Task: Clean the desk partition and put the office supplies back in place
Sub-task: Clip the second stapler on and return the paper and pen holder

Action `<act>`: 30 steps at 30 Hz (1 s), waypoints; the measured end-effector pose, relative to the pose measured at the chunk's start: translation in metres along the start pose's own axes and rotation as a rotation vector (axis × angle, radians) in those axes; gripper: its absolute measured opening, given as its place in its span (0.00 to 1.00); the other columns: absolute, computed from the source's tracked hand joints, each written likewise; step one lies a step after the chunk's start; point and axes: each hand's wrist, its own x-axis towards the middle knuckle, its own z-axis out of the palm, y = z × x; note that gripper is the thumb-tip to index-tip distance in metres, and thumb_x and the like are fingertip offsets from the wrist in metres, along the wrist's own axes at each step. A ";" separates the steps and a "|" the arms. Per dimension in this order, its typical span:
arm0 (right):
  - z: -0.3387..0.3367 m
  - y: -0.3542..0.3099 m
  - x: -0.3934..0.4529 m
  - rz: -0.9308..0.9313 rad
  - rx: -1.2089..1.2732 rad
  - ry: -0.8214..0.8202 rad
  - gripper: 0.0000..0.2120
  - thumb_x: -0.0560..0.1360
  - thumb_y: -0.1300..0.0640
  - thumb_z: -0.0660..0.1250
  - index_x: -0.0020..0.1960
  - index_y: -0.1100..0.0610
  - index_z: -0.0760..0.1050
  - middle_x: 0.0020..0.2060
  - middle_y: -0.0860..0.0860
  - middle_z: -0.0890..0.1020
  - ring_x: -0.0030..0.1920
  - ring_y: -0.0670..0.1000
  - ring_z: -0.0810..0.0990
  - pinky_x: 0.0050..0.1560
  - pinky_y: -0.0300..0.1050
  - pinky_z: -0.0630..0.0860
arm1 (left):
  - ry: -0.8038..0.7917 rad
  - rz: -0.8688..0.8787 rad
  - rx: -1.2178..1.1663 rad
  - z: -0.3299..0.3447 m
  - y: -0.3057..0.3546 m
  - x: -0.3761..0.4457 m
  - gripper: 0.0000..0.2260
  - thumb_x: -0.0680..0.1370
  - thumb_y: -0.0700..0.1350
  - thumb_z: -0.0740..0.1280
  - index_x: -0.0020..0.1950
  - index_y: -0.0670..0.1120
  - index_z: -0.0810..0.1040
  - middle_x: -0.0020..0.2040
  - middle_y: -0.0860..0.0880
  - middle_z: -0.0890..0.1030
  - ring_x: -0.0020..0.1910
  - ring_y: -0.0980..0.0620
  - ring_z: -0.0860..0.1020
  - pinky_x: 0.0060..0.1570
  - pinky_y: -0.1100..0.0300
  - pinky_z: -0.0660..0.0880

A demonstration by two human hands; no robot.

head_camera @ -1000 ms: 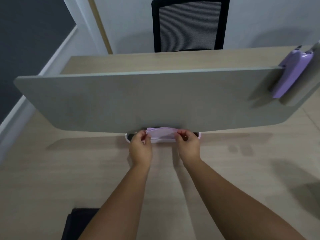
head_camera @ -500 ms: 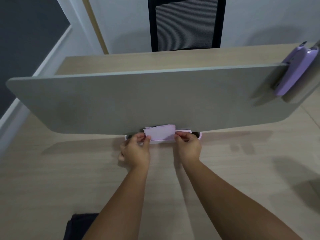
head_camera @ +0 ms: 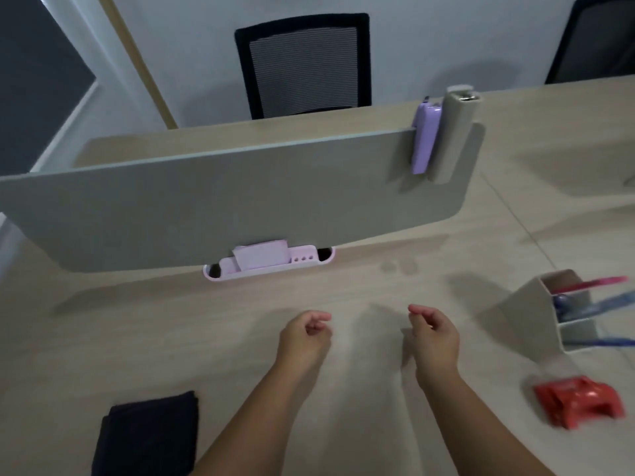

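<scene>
A grey desk partition (head_camera: 240, 201) stands across the wooden desk (head_camera: 137, 331). At its lower edge sits a pink organiser tray (head_camera: 261, 271) with a folded lilac paper (head_camera: 261, 257) standing in it. My left hand (head_camera: 304, 338) and my right hand (head_camera: 434, 333) hover over the desk well in front of the tray, fingers loosely curled, holding nothing. A lilac stapler-like item (head_camera: 426, 139) hangs on the partition's right end beside a grey holder (head_camera: 453, 135).
A dark folded cloth (head_camera: 147, 434) lies near the front left edge. A grey pen holder (head_camera: 556, 310) with pens lies tipped at the right. A red tape dispenser (head_camera: 580, 401) sits in front of it. Black chairs (head_camera: 305, 63) stand behind the desk.
Both hands have let go of the lilac paper, which now stands in the pink tray, and pulled back toward me. The view has swung right, revealing the pen holder and red dispenser.
</scene>
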 end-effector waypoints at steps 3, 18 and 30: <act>-0.070 0.004 0.001 -0.081 -0.020 0.159 0.11 0.73 0.64 0.62 0.45 0.52 0.81 0.31 0.48 0.78 0.24 0.41 0.73 0.27 0.33 0.70 | -0.243 0.010 0.119 0.049 0.014 -0.022 0.08 0.74 0.35 0.69 0.51 0.44 0.82 0.39 0.47 0.79 0.35 0.52 0.75 0.38 0.65 0.73; -0.194 -0.020 0.061 0.089 0.014 0.187 0.38 0.63 0.58 0.77 0.69 0.50 0.63 0.53 0.48 0.75 0.43 0.45 0.78 0.34 0.41 0.76 | -0.604 0.216 0.296 0.262 0.135 -0.042 0.28 0.76 0.44 0.65 0.75 0.53 0.63 0.71 0.48 0.72 0.66 0.48 0.73 0.66 0.52 0.72; -0.137 -0.014 0.050 -0.021 -0.214 -0.013 0.25 0.58 0.49 0.80 0.46 0.47 0.67 0.40 0.46 0.82 0.30 0.41 0.82 0.22 0.30 0.71 | -0.549 0.215 0.131 0.195 0.127 -0.005 0.18 0.72 0.42 0.72 0.59 0.56 0.76 0.56 0.51 0.82 0.51 0.50 0.83 0.53 0.52 0.81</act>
